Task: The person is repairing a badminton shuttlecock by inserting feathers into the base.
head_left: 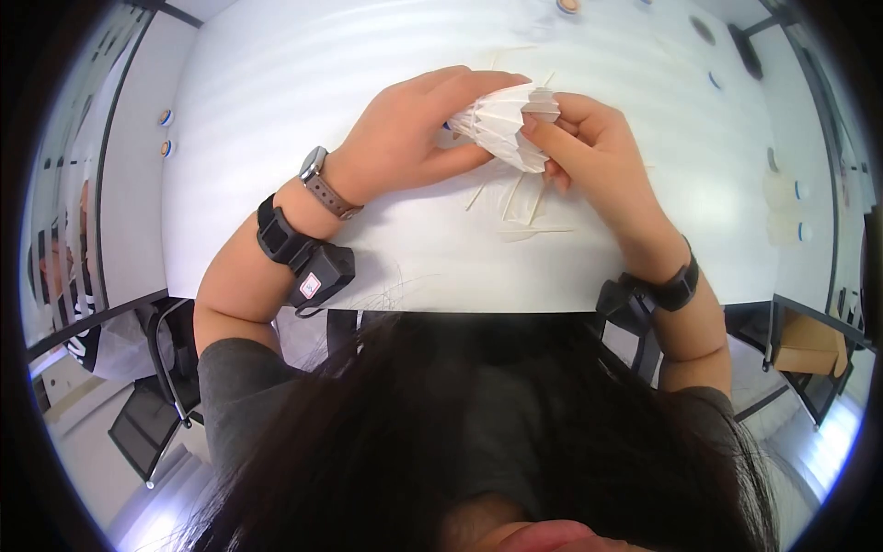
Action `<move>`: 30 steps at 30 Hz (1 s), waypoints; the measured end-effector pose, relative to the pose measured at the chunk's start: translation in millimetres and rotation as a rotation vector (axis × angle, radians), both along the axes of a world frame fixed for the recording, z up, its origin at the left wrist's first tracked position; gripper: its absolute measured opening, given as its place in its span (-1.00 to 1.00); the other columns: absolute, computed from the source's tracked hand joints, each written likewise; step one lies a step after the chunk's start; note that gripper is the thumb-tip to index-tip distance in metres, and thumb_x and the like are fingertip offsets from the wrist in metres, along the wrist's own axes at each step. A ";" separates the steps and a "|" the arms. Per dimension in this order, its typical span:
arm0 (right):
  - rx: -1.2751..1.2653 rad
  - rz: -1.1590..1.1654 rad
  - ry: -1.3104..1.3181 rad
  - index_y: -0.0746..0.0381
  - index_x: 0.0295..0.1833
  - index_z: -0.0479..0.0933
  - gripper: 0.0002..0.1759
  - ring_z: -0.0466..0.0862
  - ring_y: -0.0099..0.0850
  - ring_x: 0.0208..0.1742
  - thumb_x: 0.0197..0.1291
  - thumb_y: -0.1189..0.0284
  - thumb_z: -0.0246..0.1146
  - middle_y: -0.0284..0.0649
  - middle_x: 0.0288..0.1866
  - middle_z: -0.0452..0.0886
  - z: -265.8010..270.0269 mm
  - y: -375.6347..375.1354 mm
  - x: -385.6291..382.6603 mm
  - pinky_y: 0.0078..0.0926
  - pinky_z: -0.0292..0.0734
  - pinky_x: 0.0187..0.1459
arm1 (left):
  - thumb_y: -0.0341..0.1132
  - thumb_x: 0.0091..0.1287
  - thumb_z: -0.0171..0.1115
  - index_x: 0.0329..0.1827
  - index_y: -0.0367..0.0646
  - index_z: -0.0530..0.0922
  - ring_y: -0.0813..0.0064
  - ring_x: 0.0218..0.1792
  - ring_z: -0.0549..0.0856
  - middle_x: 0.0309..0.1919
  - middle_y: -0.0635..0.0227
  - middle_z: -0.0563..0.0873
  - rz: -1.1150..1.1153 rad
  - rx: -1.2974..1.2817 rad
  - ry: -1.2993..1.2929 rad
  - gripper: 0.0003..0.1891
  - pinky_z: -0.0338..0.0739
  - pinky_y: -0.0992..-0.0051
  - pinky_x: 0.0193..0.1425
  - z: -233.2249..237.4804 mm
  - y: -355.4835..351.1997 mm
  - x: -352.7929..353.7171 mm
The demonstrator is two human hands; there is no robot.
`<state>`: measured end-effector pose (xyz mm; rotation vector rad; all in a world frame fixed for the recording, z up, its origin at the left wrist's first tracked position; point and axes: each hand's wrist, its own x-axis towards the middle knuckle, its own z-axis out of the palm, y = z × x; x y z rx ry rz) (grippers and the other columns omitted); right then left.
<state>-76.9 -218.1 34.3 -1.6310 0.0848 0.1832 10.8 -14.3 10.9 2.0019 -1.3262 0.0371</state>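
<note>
A white feather shuttlecock (504,127) is held above the table, lying on its side with its feather skirt toward the right. My left hand (405,129) closes round its narrow end, where a bit of blue shows at the base. At the skirt's open rim, my right hand (598,147) grips with thumb and fingers, the thumb pressing on a feather edge. Part of the rim and the right fingertips are hidden. Beneath the hands, several loose feathers (524,204) with thin pale shafts are scattered on the white table (441,258).
Two pale shuttlecocks (784,210) lie near the right partition (809,166). Another round base (567,6) shows at the far edge. Small orange and blue round items (166,133) sit by the left partition. A cardboard box (808,345) stands lower right, a chair (147,432) lower left.
</note>
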 end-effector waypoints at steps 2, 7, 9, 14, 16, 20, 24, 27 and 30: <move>-0.003 -0.003 0.004 0.34 -0.11 0.67 -0.74 0.50 -0.73 -0.51 0.27 0.34 0.32 -0.39 -0.47 0.62 -0.9 0.2 -0.3 -0.72 0.33 -0.49 | -0.34 0.18 0.40 0.30 -0.09 0.52 0.25 0.02 0.73 0.12 0.25 0.70 -0.015 -0.009 0.000 -0.44 0.62 0.38 0.11 -1.5 0.3 1.1; 0.002 -0.024 -0.031 0.35 -0.12 0.65 -0.77 0.52 -0.72 -0.50 0.28 0.38 0.31 -0.38 -0.46 0.63 -1.2 -2.1 0.0 -0.72 0.34 -0.47 | -0.28 0.18 0.41 0.30 -0.02 0.53 0.22 -0.07 0.73 0.01 0.25 0.73 0.004 -0.076 -0.058 -0.44 0.64 0.37 0.01 -6.7 -0.6 3.3; -0.011 -0.045 -0.050 0.36 -0.11 0.64 -0.77 0.53 -0.72 -0.49 0.28 0.39 0.31 -0.38 -0.47 0.62 -1.6 -3.7 -0.4 -0.72 0.34 -0.47 | -0.26 0.17 0.41 0.30 0.01 0.54 0.20 -0.09 0.73 -0.03 0.23 0.73 0.015 -0.108 -0.072 -0.43 0.65 0.36 -0.03 -8.9 -0.7 3.5; -0.044 -0.092 -0.126 0.36 -0.09 0.64 -0.78 0.54 -0.73 -0.50 0.30 0.40 0.30 -0.39 -0.50 0.61 -1.6 -10.2 -0.6 -0.73 0.33 -0.48 | -0.23 0.17 0.43 0.30 -0.04 0.52 0.14 0.00 0.72 0.10 0.18 0.70 0.040 -0.118 -0.063 -0.42 0.63 0.34 0.08 -11.7 0.6 5.6; -0.058 -0.096 -0.153 0.35 -0.09 0.64 -0.78 0.53 -0.74 -0.51 0.30 0.40 0.30 -0.40 -0.51 0.60 -0.1 -13.3 -0.5 -0.74 0.32 -0.48 | -0.22 0.17 0.43 0.30 -0.06 0.52 0.13 0.02 0.71 0.13 0.17 0.69 0.056 -0.125 -0.043 -0.41 0.62 0.33 0.10 -10.9 1.0 3.8; -0.068 -0.142 -0.220 0.34 -0.11 0.66 -0.79 0.48 -0.75 -0.53 0.31 0.40 0.29 -0.47 -0.56 0.54 2.8 -13.5 -0.9 -0.75 0.28 -0.49 | -0.18 0.20 0.42 0.28 -0.13 0.49 0.11 -0.03 0.73 0.05 0.13 0.71 0.074 -0.126 -0.023 -0.42 0.63 0.32 0.03 -11.1 0.6 4.2; -0.099 -0.151 -0.276 0.34 -0.11 0.66 -0.78 0.45 -0.76 -0.53 0.32 0.38 0.32 -0.48 -0.57 0.52 0.4 -12.7 -1.7 -0.77 0.26 -0.48 | -0.15 0.22 0.41 0.27 -0.15 0.47 0.10 -0.10 0.74 -0.02 0.11 0.72 0.054 -0.104 0.037 -0.42 0.63 0.32 -0.05 -11.0 2.0 4.2; -0.093 -0.168 -0.285 0.35 -0.13 0.65 -0.78 0.43 -0.77 -0.54 0.31 0.38 0.35 -0.49 -0.57 0.51 -0.9 -8.1 -3.3 -0.78 0.25 -0.47 | -0.13 0.23 0.41 0.27 -0.14 0.46 0.09 -0.11 0.74 -0.03 0.11 0.73 0.031 -0.112 0.026 -0.42 0.63 0.32 -0.07 -12.2 2.2 5.2; -0.137 -0.178 -0.309 0.34 -0.18 0.64 -0.82 0.41 -0.80 -0.54 0.31 0.42 0.36 -0.50 -0.57 0.51 -2.7 -6.8 -3.3 -0.79 0.25 -0.48 | -0.11 0.23 0.40 0.28 -0.14 0.45 0.09 -0.11 0.74 -0.04 0.13 0.73 0.020 -0.104 0.009 -0.41 0.63 0.31 -0.07 -13.6 2.0 5.2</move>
